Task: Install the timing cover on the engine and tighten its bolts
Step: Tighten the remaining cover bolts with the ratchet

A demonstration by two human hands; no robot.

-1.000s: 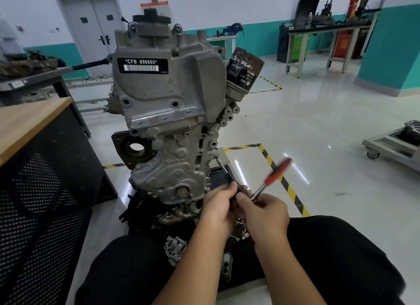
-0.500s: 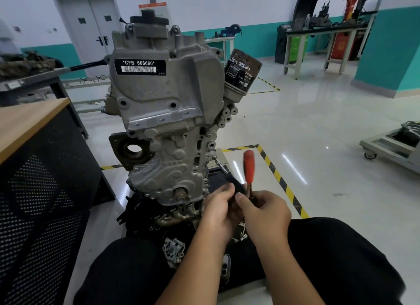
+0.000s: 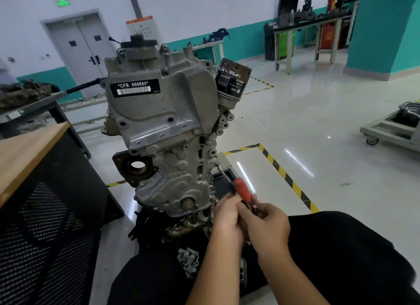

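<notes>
The grey engine (image 3: pixel 159 113) stands upright before me with the silver timing cover (image 3: pixel 177 182) seated on its front face. A ratchet with a red handle (image 3: pixel 242 191) drives a long thin extension (image 3: pixel 223 174) that reaches a bolt (image 3: pixel 216 165) on the cover's right edge. My left hand (image 3: pixel 227 216) holds the tool near its head. My right hand (image 3: pixel 267 225) grips the lower end of the red handle. The ratchet head is hidden between my hands.
A black oil filter (image 3: pixel 231 81) sticks out at the engine's upper right. A wood-topped bench with black mesh (image 3: pixel 45 209) stands close on the left. Loose metal parts (image 3: pixel 188 261) lie by my lap. A wheeled cart (image 3: pixel 391 129) is at the right, and workbenches (image 3: pixel 313 34) at the back.
The red handle has swung leftward, from pointing up-right, through vertical, to leaning up-left toward the engine. Both hands stayed on the tool at the same spot.
</notes>
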